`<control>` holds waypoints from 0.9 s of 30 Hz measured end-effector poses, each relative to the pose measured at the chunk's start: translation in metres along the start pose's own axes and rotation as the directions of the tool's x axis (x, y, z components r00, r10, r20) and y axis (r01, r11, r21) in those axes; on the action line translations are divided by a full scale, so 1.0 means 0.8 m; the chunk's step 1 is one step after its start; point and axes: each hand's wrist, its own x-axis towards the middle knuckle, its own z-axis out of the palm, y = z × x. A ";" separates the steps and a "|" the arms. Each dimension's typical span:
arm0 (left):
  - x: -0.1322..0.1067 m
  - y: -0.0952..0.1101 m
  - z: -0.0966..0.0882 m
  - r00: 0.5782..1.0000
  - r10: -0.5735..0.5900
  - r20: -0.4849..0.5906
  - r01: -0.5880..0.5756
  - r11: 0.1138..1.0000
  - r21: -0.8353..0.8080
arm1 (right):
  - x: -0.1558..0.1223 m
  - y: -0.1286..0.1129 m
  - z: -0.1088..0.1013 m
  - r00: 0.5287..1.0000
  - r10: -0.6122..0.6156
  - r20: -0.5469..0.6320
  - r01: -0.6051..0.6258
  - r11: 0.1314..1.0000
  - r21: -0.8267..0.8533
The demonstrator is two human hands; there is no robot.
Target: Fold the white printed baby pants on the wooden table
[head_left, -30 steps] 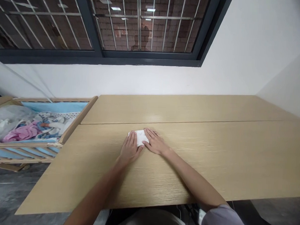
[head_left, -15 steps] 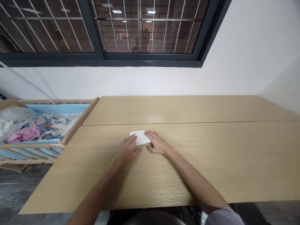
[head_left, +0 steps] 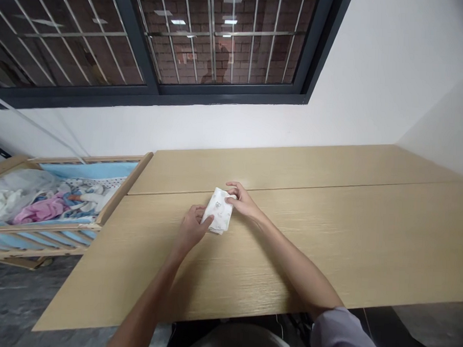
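Head view, catalogue of contents. Folded white cloth (head_left: 217,211): rectangular, with small grey printed motifs, tilted on the diagonal, just below the seam (head_left: 292,185) between two panels of a light oak-grain table (head_left: 328,249); whether it touches the surface, impossible to tell. Left hand (head_left: 191,228): closed grip on the cloth's lower left edge, thumb across the fold. Right hand (head_left: 245,202): partly closed grip on the cloth's upper right corner, fingers (head_left: 231,184) curled, thumb beneath. Grey-lilac sleeve (head_left: 343,337) on the right forearm. To the left of the table, just beside its edge: wooden crib (head_left: 125,187) with blue padding (head_left: 89,167), holding a pink garment (head_left: 41,208), mixed printed fabrics and a translucent plastic bag (head_left: 12,187). Beyond: white wall (head_left: 218,127), dark-framed window (head_left: 154,101) with metal bars, brick wall (head_left: 221,50) behind the glass. Below: grey floor (head_left: 11,292).
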 end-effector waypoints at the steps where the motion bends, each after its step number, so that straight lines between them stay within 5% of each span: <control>1: -0.003 0.000 0.004 0.998 -0.057 0.022 0.057 0.998 -0.028 | 0.004 0.002 0.001 0.999 0.032 0.008 -0.032 0.999 0.000; 5: -0.007 -0.005 0.025 0.984 -0.169 0.054 0.167 0.985 0.044 | 0.015 0.025 0.012 0.991 0.133 0.016 -0.130 0.985 -0.111; 10: -0.010 0.001 0.035 0.977 -0.203 0.069 0.182 0.954 0.240 | 0.019 0.056 0.023 0.995 0.084 0.047 -0.067 0.954 -0.292; 13: -0.022 0.016 0.029 0.981 -0.189 0.039 0.165 0.926 0.339 | 0.014 0.050 0.021 0.995 0.062 0.073 -0.036 0.950 -0.311; 16: -0.044 0.034 0.028 0.998 -0.068 -0.009 0.066 0.914 0.401 | 0.000 0.020 0.017 0.983 -0.078 0.164 0.142 0.891 -0.431; 21: -0.084 0.044 0.061 0.977 0.211 -0.016 -0.179 0.862 0.474 | -0.042 -0.034 0.024 0.795 -0.234 0.560 0.540 0.695 -0.475; 24: -0.096 0.040 0.085 0.979 0.201 0.034 -0.189 0.837 0.513 | -0.063 -0.035 0.030 0.699 -0.197 0.688 0.583 0.713 -0.388; 27: -0.100 0.038 0.096 0.982 0.181 0.044 -0.177 0.829 0.531 | -0.070 -0.018 0.029 0.668 -0.128 0.733 0.557 0.739 -0.379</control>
